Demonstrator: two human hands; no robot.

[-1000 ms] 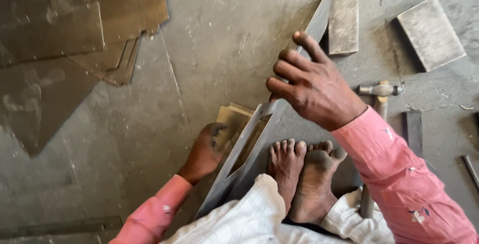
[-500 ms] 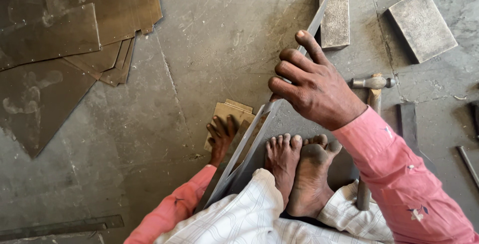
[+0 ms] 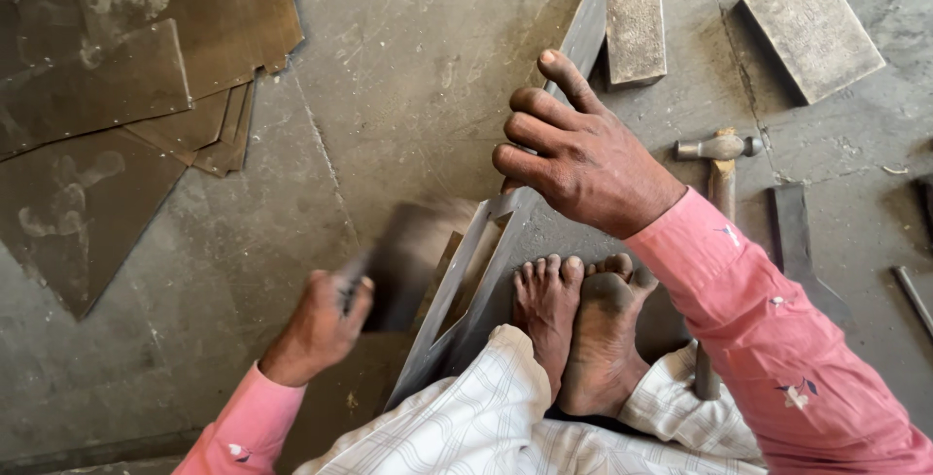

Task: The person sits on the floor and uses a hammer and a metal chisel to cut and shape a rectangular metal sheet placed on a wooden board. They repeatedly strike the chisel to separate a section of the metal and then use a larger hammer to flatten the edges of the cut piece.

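Note:
My right hand point(image 3: 578, 150) grips the top edge of a long grey metal sheet point(image 3: 466, 286) that stands on its edge on the floor, running from near my feet point(image 3: 578, 324) up toward the top of the view. My left hand point(image 3: 321, 324) is to the left of the sheet, closed on a small flat brownish metal piece point(image 3: 413, 252) that is blurred by motion. I sit on the floor in a pink shirt and white checked cloth.
Several dark metal sheets point(image 3: 126, 96) lie stacked at the upper left. A hammer point(image 3: 717, 198) lies right of my right hand. Two grey stone blocks point(image 3: 812, 23) sit at the top right, with a flat dark bar point(image 3: 792, 232) beside the hammer.
My left hand has come out from under the standing sheet, moved left and down, and now holds a flat piece. My right hand keeps its grip on the sheet's edge.

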